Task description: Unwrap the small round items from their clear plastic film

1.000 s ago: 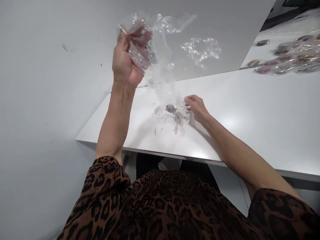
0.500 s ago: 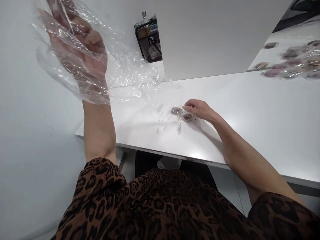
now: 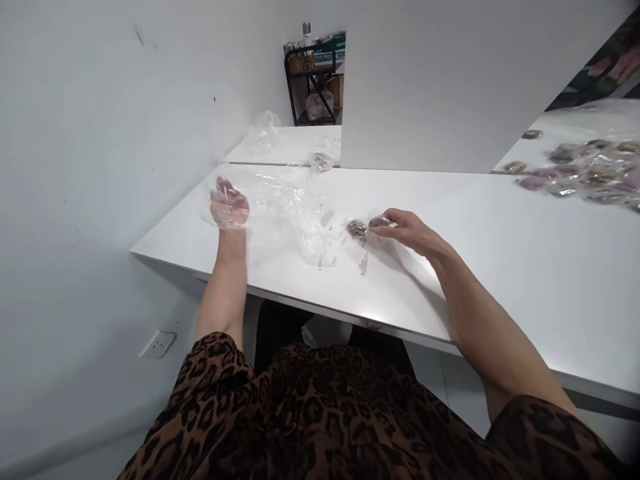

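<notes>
My left hand [image 3: 230, 205] is inside a clear plastic bag [image 3: 295, 213], palm up with the fingers apart, low over the left part of the white table [image 3: 280, 277]. The thin bag spreads from that wrist toward the table's middle. My right hand [image 3: 407, 230] pinches a small dark item in clear wrapping [image 3: 378, 222] between thumb and fingers. Just left of it lies a second wrapped item [image 3: 357, 229], brownish and shiny. What is inside the wrappers is too small to make out. Greyish marks [image 3: 363, 265] show on the table near them.
A white upright panel [image 3: 415, 93] stands along the table's back edge. Many wrapped pieces [image 3: 595, 167] lie in a heap at the far right. Another wrapped piece [image 3: 321, 160] sits by the back edge. Behind is a black shelf rack [image 3: 313, 83]; a wall [image 3: 100, 167] closes the left side.
My left hand has come down from high at the upper left to just over the table, bringing the bag along. My right hand has closed on the dark wrapped item.
</notes>
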### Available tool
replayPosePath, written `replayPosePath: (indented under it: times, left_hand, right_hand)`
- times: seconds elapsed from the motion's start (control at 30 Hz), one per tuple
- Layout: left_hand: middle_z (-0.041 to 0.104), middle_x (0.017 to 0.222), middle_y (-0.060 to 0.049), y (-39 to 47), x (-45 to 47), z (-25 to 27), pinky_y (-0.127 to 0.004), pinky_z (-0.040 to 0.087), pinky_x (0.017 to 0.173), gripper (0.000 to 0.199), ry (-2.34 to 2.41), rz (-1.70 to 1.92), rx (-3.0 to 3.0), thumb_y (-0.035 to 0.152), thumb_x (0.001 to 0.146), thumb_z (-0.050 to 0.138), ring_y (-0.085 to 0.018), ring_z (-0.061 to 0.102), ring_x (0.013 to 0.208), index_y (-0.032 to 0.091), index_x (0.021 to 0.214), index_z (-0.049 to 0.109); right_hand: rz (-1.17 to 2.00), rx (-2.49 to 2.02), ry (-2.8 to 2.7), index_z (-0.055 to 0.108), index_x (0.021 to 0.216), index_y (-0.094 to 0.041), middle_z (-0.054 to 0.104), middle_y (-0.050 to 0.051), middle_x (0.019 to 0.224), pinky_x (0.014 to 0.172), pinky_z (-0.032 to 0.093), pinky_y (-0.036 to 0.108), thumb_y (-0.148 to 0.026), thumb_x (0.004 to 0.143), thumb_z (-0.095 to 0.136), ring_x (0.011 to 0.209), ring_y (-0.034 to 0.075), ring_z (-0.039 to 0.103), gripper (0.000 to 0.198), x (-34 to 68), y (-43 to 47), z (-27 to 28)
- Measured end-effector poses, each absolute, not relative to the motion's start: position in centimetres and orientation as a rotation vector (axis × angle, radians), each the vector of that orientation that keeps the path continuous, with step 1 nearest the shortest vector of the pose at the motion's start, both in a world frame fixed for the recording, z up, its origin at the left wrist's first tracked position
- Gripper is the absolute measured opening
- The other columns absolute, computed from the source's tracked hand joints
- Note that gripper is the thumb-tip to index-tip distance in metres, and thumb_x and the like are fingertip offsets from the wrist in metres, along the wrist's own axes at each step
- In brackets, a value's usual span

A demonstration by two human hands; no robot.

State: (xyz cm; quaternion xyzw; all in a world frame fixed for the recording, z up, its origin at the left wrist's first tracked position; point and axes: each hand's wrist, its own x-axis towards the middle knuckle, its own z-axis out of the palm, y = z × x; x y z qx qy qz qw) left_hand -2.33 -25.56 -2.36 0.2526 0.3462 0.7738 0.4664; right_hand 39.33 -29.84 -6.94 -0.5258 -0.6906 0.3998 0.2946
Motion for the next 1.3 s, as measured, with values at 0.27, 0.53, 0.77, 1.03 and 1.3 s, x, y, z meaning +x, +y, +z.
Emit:
replayPosePath:
  times: [0.27,0.53,0.77,1.03,1.3]
  left_hand:
    - [0.058,0.065,0.003,-24.2,-1.3,-7.8,-0.018,0.022,0.038,0.032,0.747,1.766,0.215,0.041,0.111,0.041,-0.004,0.035,0.037,0.019,0.104,0.063]
    - [0.059,0.066,0.003,-24.3,-0.8,-7.2,-0.016,0.024,0.036,0.034,0.754,1.744,0.237,0.039,0.111,0.04,-0.004,0.042,0.038,0.017,0.101,0.063]
    - [0.059,0.064,0.003,-24.9,-1.0,-7.0,-0.016,0.024,0.037,0.034,0.755,1.786,0.194,0.04,0.112,0.038,-0.004,0.043,0.038,0.018,0.104,0.062]
    - [0.055,0.059,0.005,-24.6,-1.4,-7.1,-0.018,0.02,0.034,0.042,0.804,1.738,0.214,0.043,0.112,0.032,-0.005,0.039,0.034,0.019,0.091,0.06]
    - [0.055,0.059,0.004,-24.4,-1.2,-6.9,-0.016,0.024,0.034,0.036,0.877,1.705,0.322,0.039,0.108,0.036,-0.005,0.038,0.037,0.02,0.091,0.06]
  right_hand:
    - [0.75,-1.398,-2.045,0.048,0.067,-0.023,0.052,0.003,0.072,0.073,0.037,0.033,-0.053,0.092,0.055,0.08,0.021,0.051,0.04,34.2,-28.3,-9.0]
    - [0.921,-1.464,-1.717,0.051,0.088,-0.024,0.059,0.001,0.08,0.067,0.04,0.032,-0.051,0.076,0.072,0.071,0.018,0.052,0.036,33.5,-29.2,-10.2]
    - [0.669,-1.456,-1.71,0.047,0.134,-0.025,0.059,0.005,0.103,0.079,0.049,0.038,-0.036,0.076,0.071,0.083,0.021,0.058,0.064,34.1,-29.8,-9.7]
    - [0.558,-1.569,-1.911,0.066,0.098,-0.02,0.059,0.008,0.1,0.086,0.046,0.037,-0.038,0.089,0.064,0.087,0.023,0.057,0.02,36.6,-31.4,-7.9]
    - [0.751,-1.677,-1.712,0.058,0.078,-0.023,0.06,0.004,0.081,0.072,0.042,0.035,-0.039,0.081,0.072,0.076,0.02,0.052,0.022,42.9,-34.6,-7.7]
